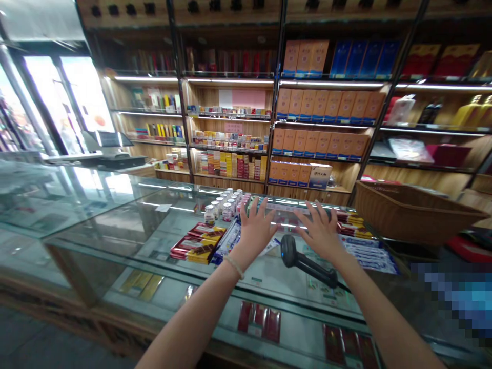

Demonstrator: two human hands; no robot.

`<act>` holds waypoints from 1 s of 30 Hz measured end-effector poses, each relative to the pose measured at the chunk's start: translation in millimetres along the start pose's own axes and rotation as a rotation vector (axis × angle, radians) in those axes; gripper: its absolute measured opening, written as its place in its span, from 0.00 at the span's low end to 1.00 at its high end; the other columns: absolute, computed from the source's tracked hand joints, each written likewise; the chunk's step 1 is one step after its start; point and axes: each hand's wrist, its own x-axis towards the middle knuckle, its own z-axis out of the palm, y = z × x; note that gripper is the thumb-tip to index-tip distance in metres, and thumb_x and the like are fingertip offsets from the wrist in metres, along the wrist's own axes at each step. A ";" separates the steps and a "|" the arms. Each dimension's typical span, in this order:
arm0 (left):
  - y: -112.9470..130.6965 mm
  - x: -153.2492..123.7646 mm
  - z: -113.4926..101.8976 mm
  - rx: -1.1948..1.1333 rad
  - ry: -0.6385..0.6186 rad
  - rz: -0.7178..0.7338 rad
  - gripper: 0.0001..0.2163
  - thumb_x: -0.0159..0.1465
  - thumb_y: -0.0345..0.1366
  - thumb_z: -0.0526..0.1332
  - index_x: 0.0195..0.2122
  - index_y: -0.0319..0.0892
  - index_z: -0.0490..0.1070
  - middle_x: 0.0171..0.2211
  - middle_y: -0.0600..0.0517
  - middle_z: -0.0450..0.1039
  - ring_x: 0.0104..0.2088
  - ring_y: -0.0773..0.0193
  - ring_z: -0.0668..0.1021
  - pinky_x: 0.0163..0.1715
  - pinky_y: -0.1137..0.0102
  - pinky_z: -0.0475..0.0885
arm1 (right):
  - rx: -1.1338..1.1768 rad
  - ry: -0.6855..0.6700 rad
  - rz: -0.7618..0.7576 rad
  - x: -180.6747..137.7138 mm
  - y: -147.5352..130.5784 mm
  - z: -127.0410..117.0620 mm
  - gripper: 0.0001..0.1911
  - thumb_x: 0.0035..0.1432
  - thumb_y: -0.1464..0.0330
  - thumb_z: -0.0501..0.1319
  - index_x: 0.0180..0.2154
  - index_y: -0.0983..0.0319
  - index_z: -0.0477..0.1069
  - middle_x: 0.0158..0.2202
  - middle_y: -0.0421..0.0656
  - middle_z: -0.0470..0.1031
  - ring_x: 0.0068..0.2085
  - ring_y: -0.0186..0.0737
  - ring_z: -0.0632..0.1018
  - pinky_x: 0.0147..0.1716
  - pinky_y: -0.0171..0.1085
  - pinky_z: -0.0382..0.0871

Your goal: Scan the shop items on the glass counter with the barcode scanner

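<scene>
Two hands, left and right, each grip released, above the barcode scanner

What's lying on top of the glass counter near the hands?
On the glass counter: a black barcode scanner, stacked snack bars, small white bottles, blue packets and a wicker basket. Both open hands cover whatever lies beneath them.

Just left of the open left hand lay red, yellow and brown-striped packs, with white-capped jars beyond them. Under the spread right hand sat a black scanner. Right of that hand were blue-and-white boxes and red-yellow packs, then a brown woven basket. Behind both hands stood orange cartons and blue cartons.
</scene>
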 end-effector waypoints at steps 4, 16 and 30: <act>-20.9 -10.6 -3.0 0.026 0.033 -0.029 0.18 0.68 0.50 0.60 0.56 0.53 0.76 0.71 0.46 0.60 0.72 0.43 0.57 0.69 0.33 0.43 | 0.036 0.000 -0.021 12.6 -22.4 0.0 0.25 0.71 0.52 0.53 0.65 0.46 0.66 0.73 0.46 0.56 0.73 0.56 0.52 0.68 0.65 0.38; -53.3 -36.7 -7.0 0.069 0.031 -0.109 0.16 0.68 0.48 0.61 0.54 0.53 0.78 0.70 0.45 0.63 0.71 0.40 0.61 0.68 0.32 0.42 | 0.156 -0.094 -0.083 26.4 -50.8 6.2 0.25 0.72 0.51 0.50 0.65 0.47 0.67 0.73 0.45 0.55 0.73 0.55 0.51 0.69 0.65 0.33; -54.6 -61.3 -11.1 0.052 0.007 -0.164 0.15 0.68 0.47 0.62 0.53 0.55 0.79 0.70 0.47 0.63 0.71 0.40 0.61 0.69 0.34 0.40 | 0.220 -0.222 -0.152 32.5 -65.4 4.5 0.25 0.70 0.49 0.53 0.62 0.47 0.70 0.74 0.46 0.54 0.73 0.56 0.51 0.69 0.66 0.30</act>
